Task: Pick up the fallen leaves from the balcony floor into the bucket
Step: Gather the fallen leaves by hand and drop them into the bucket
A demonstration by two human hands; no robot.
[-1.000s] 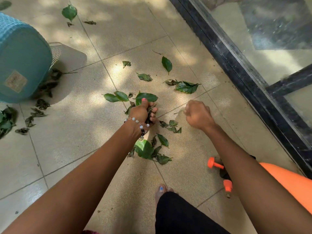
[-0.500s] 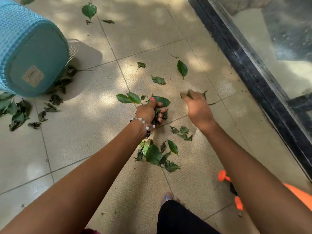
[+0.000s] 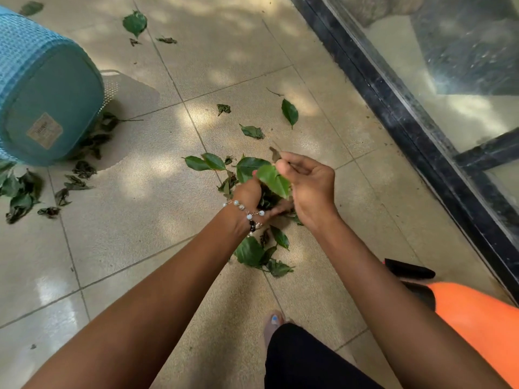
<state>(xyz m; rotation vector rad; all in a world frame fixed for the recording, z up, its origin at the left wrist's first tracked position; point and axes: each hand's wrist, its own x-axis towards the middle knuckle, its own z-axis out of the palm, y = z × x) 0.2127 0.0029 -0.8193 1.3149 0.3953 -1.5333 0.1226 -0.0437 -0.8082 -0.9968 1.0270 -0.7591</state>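
Left hand [image 3: 248, 193] and right hand [image 3: 310, 186] are meeting mid-floor, left gripping a leaf bunch [image 3: 266, 199], right pinching a green leaf [image 3: 273, 179]. Loose leaves [image 3: 257, 255] are lying on the beige tiled floor [image 3: 140, 234]. Blue bucket [image 3: 42, 94] is sitting tipped near the floor's far-left corner. Dark-framed glass door [image 3: 407, 116] is bordering the right edge.

Floor tiles [image 3: 134, 248]: beige, fine-grained, partly glossy. Bucket [image 3: 47, 88]: blue plastic with woven-look mesh wall and smooth base. Fresh leaves [image 3: 273, 179]: glossy green; wilted leaves [image 3: 19, 197]: matt, crumpled. Door frame [image 3: 398, 113]: dark, glossy.
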